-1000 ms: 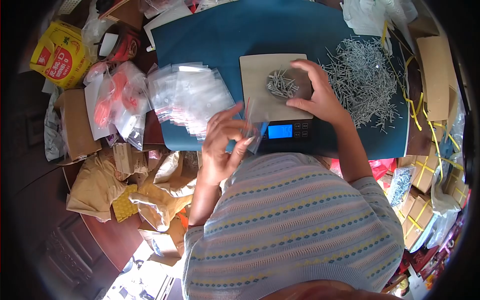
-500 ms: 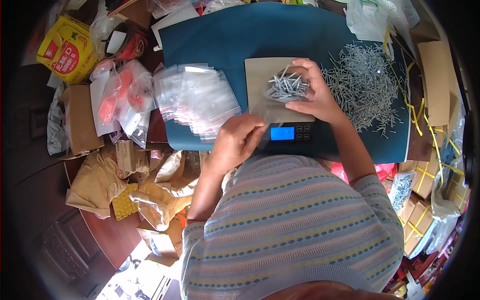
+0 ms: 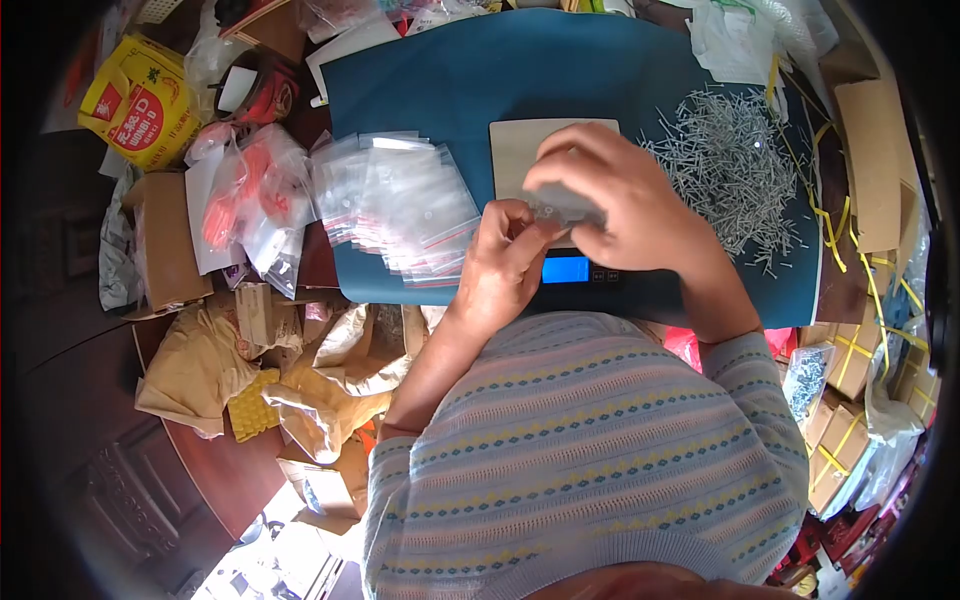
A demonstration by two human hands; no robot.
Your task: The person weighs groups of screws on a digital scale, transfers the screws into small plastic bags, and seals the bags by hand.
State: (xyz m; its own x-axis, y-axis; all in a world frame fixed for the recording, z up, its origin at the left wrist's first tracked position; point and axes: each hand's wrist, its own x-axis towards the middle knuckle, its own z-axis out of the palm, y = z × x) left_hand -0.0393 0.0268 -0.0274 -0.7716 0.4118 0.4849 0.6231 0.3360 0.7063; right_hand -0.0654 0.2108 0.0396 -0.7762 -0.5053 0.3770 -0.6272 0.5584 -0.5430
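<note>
My left hand [image 3: 508, 262] is closed, its fingertips pinching what looks like the edge of a clear plastic bag, mostly hidden by the fingers. Curled over a small translucent container [image 3: 565, 207], my right hand [image 3: 630, 200] holds it tilted against the left fingertips. Any screws inside are hidden. Both hands are above the front of a digital scale [image 3: 512, 150], whose blue display [image 3: 565, 270] is lit. To the right lies a big heap of silver screws [image 3: 735, 175]. Left of the scale, clear zip bags [image 3: 410, 200] with red seal lines overlap in a spread stack.
A dark green mat [image 3: 430, 80] covers the table. Red items in clear plastic [image 3: 250, 190], a yellow box [image 3: 140, 105] and a cardboard box [image 3: 168, 240] stand at left. Brown paper packaging [image 3: 195, 360] lies lower left. Cardboard and yellow straps [image 3: 835, 240] line the right side.
My right hand has turned over the container of screws and brought it toward the left hand. My left hand has moved right and up to meet it. The screws no longer show.
</note>
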